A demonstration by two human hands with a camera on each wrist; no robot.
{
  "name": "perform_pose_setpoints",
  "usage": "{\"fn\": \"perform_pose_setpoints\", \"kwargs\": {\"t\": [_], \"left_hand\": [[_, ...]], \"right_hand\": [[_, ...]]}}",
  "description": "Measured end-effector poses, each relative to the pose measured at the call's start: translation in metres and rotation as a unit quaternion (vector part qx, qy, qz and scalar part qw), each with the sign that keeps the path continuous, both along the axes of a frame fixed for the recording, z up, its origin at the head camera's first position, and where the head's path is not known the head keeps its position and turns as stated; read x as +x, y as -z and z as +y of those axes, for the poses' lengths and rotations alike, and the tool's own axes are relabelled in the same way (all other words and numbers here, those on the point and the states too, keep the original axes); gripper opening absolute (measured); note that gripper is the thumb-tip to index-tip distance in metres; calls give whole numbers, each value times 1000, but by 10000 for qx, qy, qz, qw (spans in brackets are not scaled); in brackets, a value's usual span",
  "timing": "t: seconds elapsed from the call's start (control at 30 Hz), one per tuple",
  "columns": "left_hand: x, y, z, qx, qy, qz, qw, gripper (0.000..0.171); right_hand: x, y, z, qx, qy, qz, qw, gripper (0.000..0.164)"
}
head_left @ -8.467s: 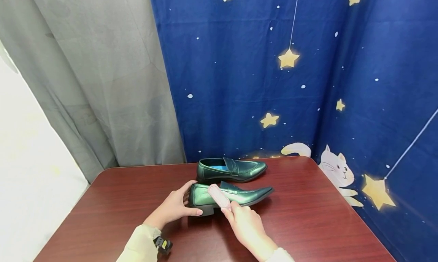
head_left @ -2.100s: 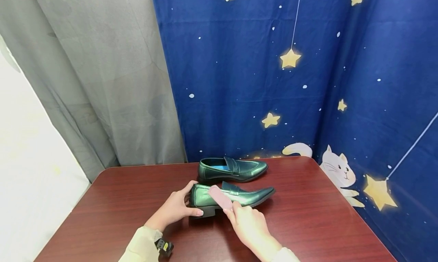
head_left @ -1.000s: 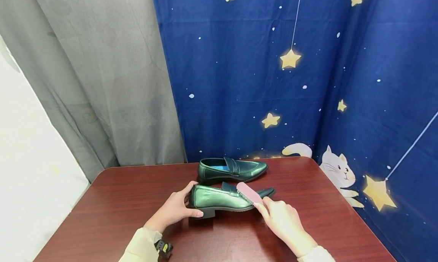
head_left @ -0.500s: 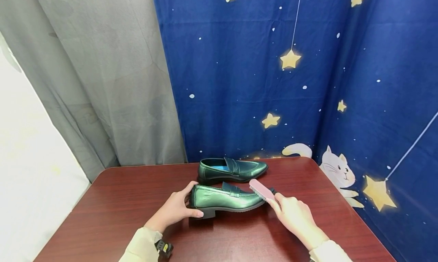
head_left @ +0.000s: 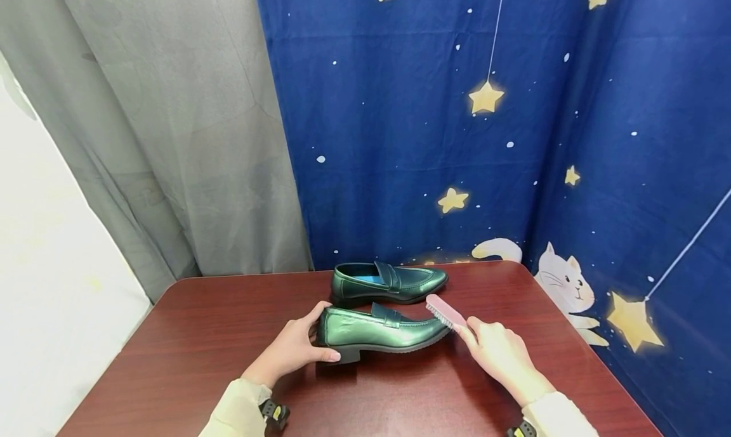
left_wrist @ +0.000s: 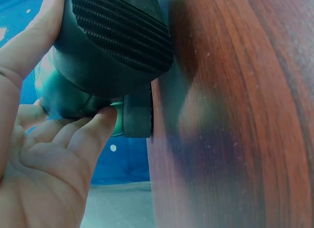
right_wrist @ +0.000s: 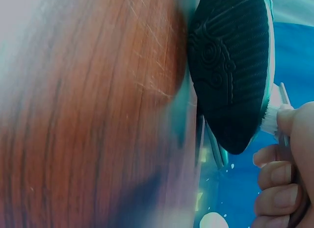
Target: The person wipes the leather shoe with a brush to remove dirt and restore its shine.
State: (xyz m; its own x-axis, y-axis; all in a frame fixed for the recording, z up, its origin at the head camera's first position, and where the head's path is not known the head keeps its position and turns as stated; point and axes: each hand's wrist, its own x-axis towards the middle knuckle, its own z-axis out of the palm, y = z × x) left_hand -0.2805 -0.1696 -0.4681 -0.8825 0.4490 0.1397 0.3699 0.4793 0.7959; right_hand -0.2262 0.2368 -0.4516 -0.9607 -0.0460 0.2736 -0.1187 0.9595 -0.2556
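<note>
My left hand (head_left: 294, 346) grips the heel end of the nearer green loafer (head_left: 371, 331), its thumb on the heel block. In the left wrist view the ribbed heel (left_wrist: 122, 37) tilts up off the table, fingers curled round the back of the shoe. My right hand (head_left: 502, 354) holds a pink brush (head_left: 447, 311) by its handle, white bristles against the loafer's toe. The right wrist view has the patterned sole (right_wrist: 230, 66) raised and the bristles (right_wrist: 271, 117) touching the shoe's edge. Behind stands the second green loafer (head_left: 394, 283), upright, with a blue insole.
The shoes are on a reddish-brown wooden table (head_left: 228, 316). A grey curtain (head_left: 188, 139) and a blue star-patterned curtain (head_left: 411, 126) hang behind its far edge. A black wrist device (head_left: 275, 413) sits at the left cuff.
The right hand has drawn the brush rightward along the loafer, from near its heel to the toe. The left hand and both shoes have stayed almost in place.
</note>
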Motion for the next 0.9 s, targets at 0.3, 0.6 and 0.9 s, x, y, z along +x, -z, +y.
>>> {"fn": "perform_pose_setpoints", "kwargs": {"t": [0.3, 0.6, 0.9], "left_hand": [[0, 0, 0, -28, -25, 68, 10000, 93], [1, -1, 1, 18, 8, 16, 10000, 92], [0, 1, 0, -38, 9, 55, 10000, 91]], "right_hand": [[-6, 3, 5, 7, 72, 18, 10000, 32], [-1, 3, 1, -141, 135, 51, 9998, 33], [5, 2, -5, -294, 136, 29, 9995, 34]]}}
